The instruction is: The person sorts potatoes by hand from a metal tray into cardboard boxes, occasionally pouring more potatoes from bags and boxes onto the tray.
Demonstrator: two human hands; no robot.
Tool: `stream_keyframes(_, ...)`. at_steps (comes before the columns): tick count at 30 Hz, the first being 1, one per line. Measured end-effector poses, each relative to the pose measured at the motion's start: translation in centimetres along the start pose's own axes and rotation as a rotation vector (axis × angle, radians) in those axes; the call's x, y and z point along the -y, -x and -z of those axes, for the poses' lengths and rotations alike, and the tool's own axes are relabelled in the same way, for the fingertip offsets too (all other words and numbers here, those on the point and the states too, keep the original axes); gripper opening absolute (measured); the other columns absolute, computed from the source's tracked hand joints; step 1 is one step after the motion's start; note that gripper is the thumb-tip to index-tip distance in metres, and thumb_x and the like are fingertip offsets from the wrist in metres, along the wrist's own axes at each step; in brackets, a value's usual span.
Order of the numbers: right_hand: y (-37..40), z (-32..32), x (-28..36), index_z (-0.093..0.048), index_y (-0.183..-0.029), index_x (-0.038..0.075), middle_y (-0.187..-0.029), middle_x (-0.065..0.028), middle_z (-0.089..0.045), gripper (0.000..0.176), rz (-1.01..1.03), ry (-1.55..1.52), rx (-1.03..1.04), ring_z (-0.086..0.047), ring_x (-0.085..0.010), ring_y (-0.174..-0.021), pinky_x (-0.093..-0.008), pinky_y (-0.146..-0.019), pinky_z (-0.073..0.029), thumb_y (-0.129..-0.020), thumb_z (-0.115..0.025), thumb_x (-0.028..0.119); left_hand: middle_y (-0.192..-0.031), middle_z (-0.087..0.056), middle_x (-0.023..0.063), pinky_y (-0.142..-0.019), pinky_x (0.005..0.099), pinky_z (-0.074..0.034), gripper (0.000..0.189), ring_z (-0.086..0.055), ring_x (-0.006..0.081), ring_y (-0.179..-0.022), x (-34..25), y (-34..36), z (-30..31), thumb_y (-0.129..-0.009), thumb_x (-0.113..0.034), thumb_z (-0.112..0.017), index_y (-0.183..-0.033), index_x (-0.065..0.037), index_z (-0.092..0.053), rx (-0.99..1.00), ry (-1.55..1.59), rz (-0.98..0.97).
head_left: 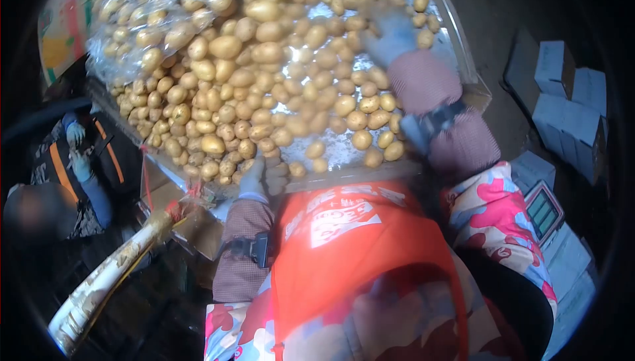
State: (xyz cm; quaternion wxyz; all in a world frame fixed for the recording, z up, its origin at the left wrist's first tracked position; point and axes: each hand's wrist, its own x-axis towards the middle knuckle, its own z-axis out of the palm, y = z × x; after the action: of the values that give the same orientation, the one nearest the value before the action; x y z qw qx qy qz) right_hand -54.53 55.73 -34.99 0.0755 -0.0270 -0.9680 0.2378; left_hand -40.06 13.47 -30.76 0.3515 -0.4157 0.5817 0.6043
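Observation:
A large heap of small yellow potatoes (pixel 264 77) covers a shiny metal tray (pixel 337 153) in front of me. My left hand (pixel 259 177), in a pale glove, rests at the tray's near edge among the potatoes; whether it holds one I cannot tell. My right hand (pixel 390 30), gloved and blurred, reaches out over the potatoes at the tray's right side, its fingers apart. A clear plastic bag of potatoes (pixel 142 14) lies at the tray's far left. I wear a red apron (pixel 350 255) and checked sleeve covers.
Another person (pixel 73 169) in dark clothes with orange stripes sits low at the left. A digital scale (pixel 544 210) stands at the right, with stacked pale boxes (pixel 569 103) beyond it. A wrapped pole (pixel 109 278) slants at the lower left.

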Motion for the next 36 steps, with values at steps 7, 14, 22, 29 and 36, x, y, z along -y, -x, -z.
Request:
stream_keyframes(7, 15.0, -0.3, 8.2, -0.058, -0.142, 0.016, -0.139, -0.0241, -0.052, 0.056, 0.149, -0.035, -0.074, -0.046, -0.0472, -0.134, -0.0585, -0.110, -0.038, -0.089, -0.067, 0.032, -0.096, -0.073, 0.0158, -0.063, 0.0363, -0.055, 0.051, -0.067, 0.0260, -0.070, 0.3, -1.0, 0.6, -0.103, -0.048, -0.053, -0.121, -0.001, -0.064, 0.075, 0.026, -0.023)
stream_keyframes(14, 17.3, 7.1, 4.4, -0.070, -0.128, 0.013, -0.114, -0.0160, -0.066, 0.039, 0.003, -0.120, 0.230, -0.065, -0.0349, -0.105, -0.0431, -0.090, -0.053, -0.090, -0.066, 0.021, -0.098, -0.072, 0.0186, -0.070, 0.0376, -0.058, 0.048, -0.069, 0.0297, -0.079, 0.0, 0.1, 0.1, -0.103, -0.042, -0.054, -0.121, 0.002, -0.064, 0.088, 0.087, -0.022)
stream_keyframes(22, 7.5, 8.5, 4.1, -0.071, -0.114, 0.008, -0.101, -0.0147, -0.070, 0.027, -0.016, 0.477, 0.372, -0.070, -0.0325, -0.096, -0.0436, -0.082, -0.056, -0.090, -0.064, 0.018, -0.098, -0.072, 0.0193, -0.067, 0.0368, -0.059, 0.046, -0.070, 0.0302, -0.078, -0.1, -0.1, 0.0, -0.104, -0.039, -0.053, -0.118, 0.003, -0.064, 0.089, 0.088, -0.003)
stream_keyframes(29, 7.3, 2.5, 1.9, -0.072, -0.113, 0.017, -0.110, -0.0079, -0.067, 0.025, 0.027, 0.693, 0.473, -0.067, -0.0268, -0.103, -0.0425, -0.081, -0.054, -0.089, -0.064, 0.019, -0.106, -0.073, 0.0210, -0.070, 0.0401, -0.060, 0.042, -0.073, 0.0304, -0.086, 7.6, -9.8, 5.2, -0.102, -0.038, -0.058, -0.123, -0.002, -0.065, 0.044, 0.003, -0.343)
stream_keyframes(36, 4.4, 4.1, 4.9, -0.075, -0.113, 0.020, -0.120, -0.0081, -0.070, 0.025, 0.042, 0.925, 0.667, -0.069, -0.0257, -0.112, -0.0416, -0.083, -0.057, -0.092, -0.063, 0.013, -0.106, -0.074, 0.0209, -0.062, 0.0417, -0.060, 0.043, -0.074, 0.0344, -0.079, -0.6, 0.7, -1.0, -0.101, -0.040, -0.059, -0.124, -0.004, -0.064, -0.063, 0.055, -0.070)
